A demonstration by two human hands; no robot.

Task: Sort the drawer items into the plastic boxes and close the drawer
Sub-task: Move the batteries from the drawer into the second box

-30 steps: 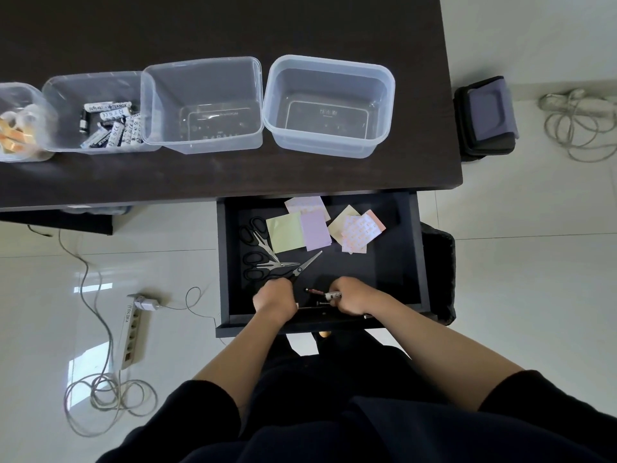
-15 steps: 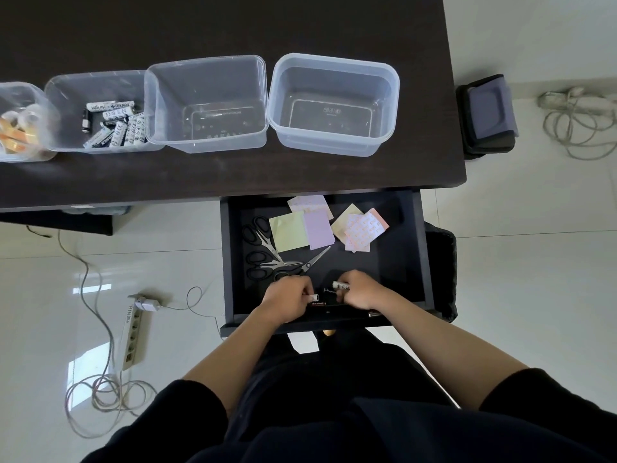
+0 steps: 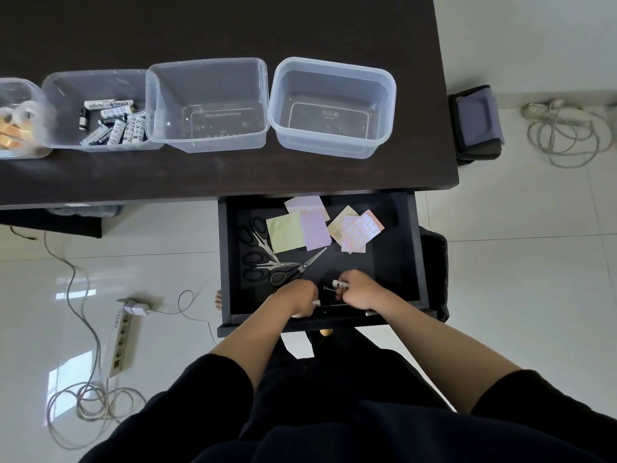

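The black drawer (image 3: pixel 415 259) stands open below the dark desk (image 3: pixel 233 25). Both my hands are at its near edge. My right hand (image 3: pixel 359 290) grips a white marker (image 3: pixel 340 284), its tip pointing left. My left hand (image 3: pixel 297 300) is curled round pens, with a white end (image 3: pixel 316 303) sticking out to the right. More dark pens (image 3: pixel 334 306) lie between the hands. Three black-handled scissors (image 3: pixel 263 259) lie at the drawer's left. Coloured sticky-note pads (image 3: pixel 302 227) lie at its back. Two clear boxes (image 3: pixel 208 101) (image 3: pixel 332 105) on the desk hold nothing.
A clear box of batteries (image 3: pixel 100 111) and a box of tape rolls (image 3: pixel 16 121) stand at the desk's left. A power strip (image 3: pixel 122 339) with cables lies on the floor at the left, and another cable coil (image 3: pixel 564 128) at the right. A dark bag (image 3: pixel 475 123) stands beside the desk.
Both hands have shifted slightly within the near part of the drawer while gathering pens. The right hand's marker has risen a little and the left hand has closed on pens.
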